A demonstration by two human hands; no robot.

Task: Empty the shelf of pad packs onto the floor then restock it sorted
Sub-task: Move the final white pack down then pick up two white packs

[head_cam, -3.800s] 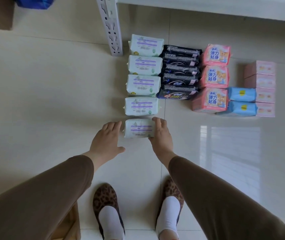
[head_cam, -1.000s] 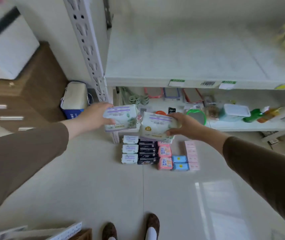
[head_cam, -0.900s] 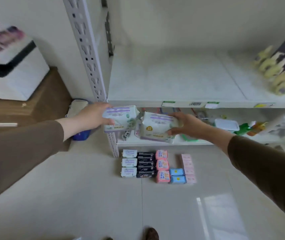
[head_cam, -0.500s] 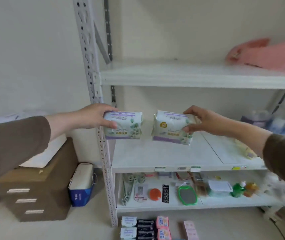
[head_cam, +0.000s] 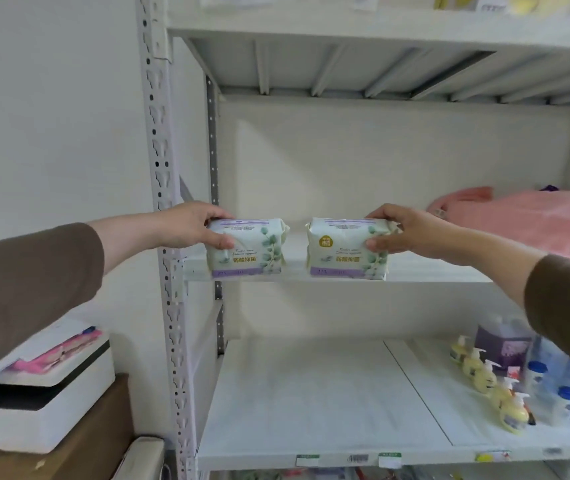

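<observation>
My left hand (head_cam: 186, 225) grips a white pad pack with a green leaf print and purple band (head_cam: 249, 249), held upright at the left front edge of a white shelf board (head_cam: 432, 275). My right hand (head_cam: 408, 232) grips a second, matching pad pack (head_cam: 344, 249) beside it, a small gap apart. Both packs sit at the shelf's front edge; I cannot tell whether they rest on it. The packs on the floor are out of sight.
A pink bag (head_cam: 532, 220) lies on the same shelf at the right. The perforated upright post (head_cam: 164, 202) stands just left of my left hand. Yellow pump bottles (head_cam: 487, 386) and blue-capped bottles line the lower shelf's right side. Boxes (head_cam: 44, 403) are stacked at lower left.
Since one second ago both hands have lifted the two packs from above the floor rows up to the higher shelf. My view has risen with them.
</observation>
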